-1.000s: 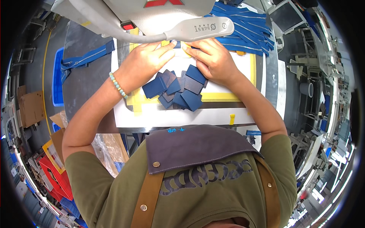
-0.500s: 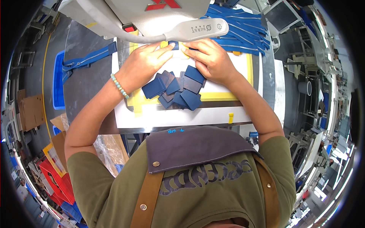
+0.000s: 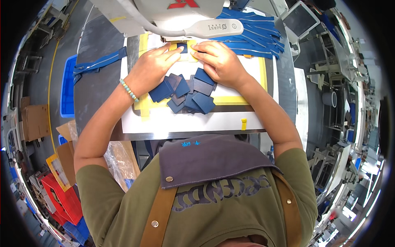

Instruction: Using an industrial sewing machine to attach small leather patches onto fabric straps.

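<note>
A small dark blue piece, apparently leather, lies under the head of a sewing machine, between yellow-edged guides. My left hand is at its left side, thumb and fingers drawn together with the tips at the piece. On the other side my right hand has its fingertips pressed together at the yellow guide beside the piece; whether they pinch anything is hidden. Just nearer to me, a loose pile of blue square pieces overlaps on the white, yellow-taped work surface, some with brownish faces up.
A light-coloured lamp head on a bent neck hangs over my hands. Blue zipper strips are heaped at the far right. Another zipper strip lies at the left, reaching over a blue bin. Cardboard and red crates stand lower left.
The whole view has shifted slightly with my head. My hands stay by the small blue piece, which now shows more fully between them. The pile looks the same.
</note>
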{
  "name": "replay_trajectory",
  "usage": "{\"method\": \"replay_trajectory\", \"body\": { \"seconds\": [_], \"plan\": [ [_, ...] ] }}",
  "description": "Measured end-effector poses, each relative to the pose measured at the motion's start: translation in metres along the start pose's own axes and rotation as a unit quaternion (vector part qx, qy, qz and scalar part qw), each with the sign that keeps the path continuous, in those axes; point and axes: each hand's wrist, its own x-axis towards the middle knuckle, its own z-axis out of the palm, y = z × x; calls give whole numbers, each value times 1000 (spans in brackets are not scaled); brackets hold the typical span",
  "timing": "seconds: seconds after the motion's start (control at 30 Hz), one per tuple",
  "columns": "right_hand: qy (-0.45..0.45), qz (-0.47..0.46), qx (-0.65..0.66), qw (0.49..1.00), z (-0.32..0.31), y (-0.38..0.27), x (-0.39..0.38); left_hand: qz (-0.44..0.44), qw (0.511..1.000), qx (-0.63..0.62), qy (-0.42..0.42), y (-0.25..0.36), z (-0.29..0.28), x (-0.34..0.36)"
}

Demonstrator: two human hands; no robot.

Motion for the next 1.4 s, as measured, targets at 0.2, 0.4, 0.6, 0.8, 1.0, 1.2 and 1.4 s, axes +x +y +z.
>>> {"method": "replay_trajectory", "body": {
  "seconds": [0.2,0.4,0.6,0.8,1.0,1.2,1.4],
  "plan": [
    [7,8,-19,1000,-2,0,4,-39,998,-45,24,1,2,-3],
    [-18,53,-16,998,0,7,0,-117,974,-192,37,-11,4,-18],
    [-6,39,-14,999,-1,7,-4,-198,959,-202,11,-14,-3,-30],
    [-1,46,-18,999,-2,8,-6,-145,985,-88,20,2,-3,-27],
    [86,59,-78,991,-7,11,-5,-156,984,-77,23,7,-2,-28],
    [89,105,-108,985,-2,15,-8,-128,991,-35,24,-7,-3,-26],
    [-26,21,-108,994,-7,4,-12,-100,994,-34,14,-9,0,-16]
  ]
}}
